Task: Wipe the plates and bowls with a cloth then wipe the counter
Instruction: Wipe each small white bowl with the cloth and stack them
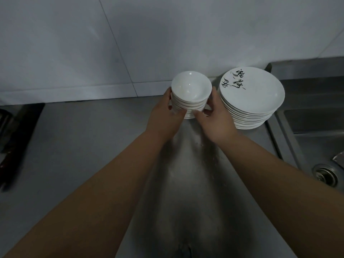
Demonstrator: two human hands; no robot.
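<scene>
A stack of several small white bowls point(190, 90) stands on the steel counter point(89, 138) near the tiled wall. My left hand point(165, 114) grips the stack's left side, and my right hand point(214, 116) grips its right side, fingers curled round the lower bowls. Just to the right stands a stack of several white plates point(255, 97); the top plate carries black brush lettering. I see no cloth.
A steel sink point(316, 127) with a round drain point(325, 176) lies at the right, its rim close to the plates. A dark knife-like object point(16, 138) lies at the counter's left edge. White tiled wall point(93, 43) runs behind.
</scene>
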